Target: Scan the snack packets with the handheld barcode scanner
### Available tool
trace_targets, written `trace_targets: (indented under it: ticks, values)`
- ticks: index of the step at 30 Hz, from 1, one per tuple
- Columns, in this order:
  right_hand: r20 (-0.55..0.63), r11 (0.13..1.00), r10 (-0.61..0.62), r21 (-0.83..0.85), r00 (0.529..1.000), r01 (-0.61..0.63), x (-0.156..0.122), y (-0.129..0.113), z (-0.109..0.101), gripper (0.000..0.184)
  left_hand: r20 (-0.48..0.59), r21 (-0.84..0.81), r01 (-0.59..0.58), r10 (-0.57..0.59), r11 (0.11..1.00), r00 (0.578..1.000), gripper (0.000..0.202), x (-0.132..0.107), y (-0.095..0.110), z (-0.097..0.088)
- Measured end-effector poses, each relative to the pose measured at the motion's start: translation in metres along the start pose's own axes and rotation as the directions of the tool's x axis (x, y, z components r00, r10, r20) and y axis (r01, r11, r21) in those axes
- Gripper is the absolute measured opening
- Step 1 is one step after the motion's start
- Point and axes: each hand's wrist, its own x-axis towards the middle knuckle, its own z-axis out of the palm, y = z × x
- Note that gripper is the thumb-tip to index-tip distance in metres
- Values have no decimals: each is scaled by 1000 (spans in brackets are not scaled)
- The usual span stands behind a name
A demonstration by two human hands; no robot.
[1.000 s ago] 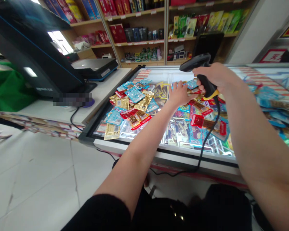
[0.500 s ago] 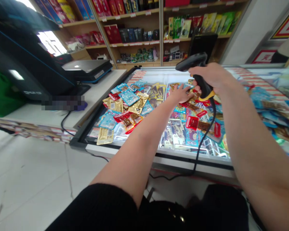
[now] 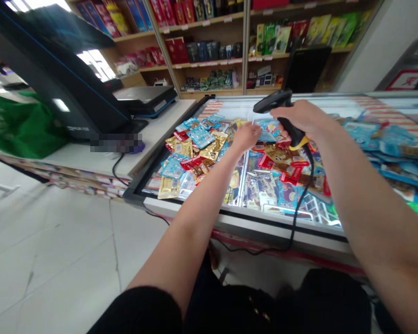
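Note:
My right hand (image 3: 301, 118) is wrapped round the grip of a black and yellow barcode scanner (image 3: 273, 100), its head pointing left. A black cord runs down from the handle over the counter's front edge. Below and left of the scanner, my left hand (image 3: 246, 137) pinches the left edge of a light blue snack packet (image 3: 267, 130). Red and gold snack packets (image 3: 280, 153) lie loose under and in front of the hands. More blue, gold and red packets are heaped to the left, with a gold packet (image 3: 169, 187) at the near corner.
The packets lie on a glass-topped display case (image 3: 181, 206). Further blue packets (image 3: 400, 144) are piled at right. A scale (image 3: 144, 99), a dark checkout terminal (image 3: 87, 93) and a green bag (image 3: 19, 125) stand on the left counter. Stocked shelves (image 3: 209, 62) line the back.
My left hand, spread over the packets before, has drawn left and closed on a blue packet below the scanner. The scanner stays in my right hand. The view has turned slightly left.

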Motion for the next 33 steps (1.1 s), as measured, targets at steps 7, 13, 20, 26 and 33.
trace_targets:
  ticks: [7,13,20,26,33]
  values:
    - [5,1000,-19,7,1000,19,-2,-1,4,21,-10,210,253,-256,945,967,64,11,-2,-1]
    - [-6,999,24,-20,1000,-24,5,1,4,20,19,141,243,-248,960,969,53,17,9,2]
    - [0,995,66,-72,998,-65,2,-3,-2,23,42,115,207,-213,971,976,70,3,17,-1]
    - [19,980,68,-188,997,-64,9,3,-12,25,-131,-284,151,-194,947,972,14,15,-14,1]
    - [71,962,25,-274,997,-5,12,4,-14,32,-86,-864,203,-532,462,842,9,15,-30,-30]
